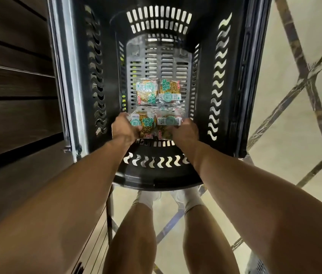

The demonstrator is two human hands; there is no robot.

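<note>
I look down into a deep black plastic cart basket (221, 80) with slotted walls and floor. Two clear snack packets with teal labels lie side by side on its floor: one on the left (146, 91), one on the right (170, 91). Nearer to me, my left hand (124, 127) grips a third such packet (143, 123) by its left edge. My right hand (186, 130) grips a fourth packet (168, 123) by its right edge. Both held packets sit low in the basket, next to each other, just in front of the lying pair.
Dark wood-look panelling (13, 107) runs along the left of the basket, beside a metal frame post (67, 99). A pale floor (286, 119) with dark diagonal lines lies to the right. My bare legs and white socks (148, 198) show below the basket's near rim.
</note>
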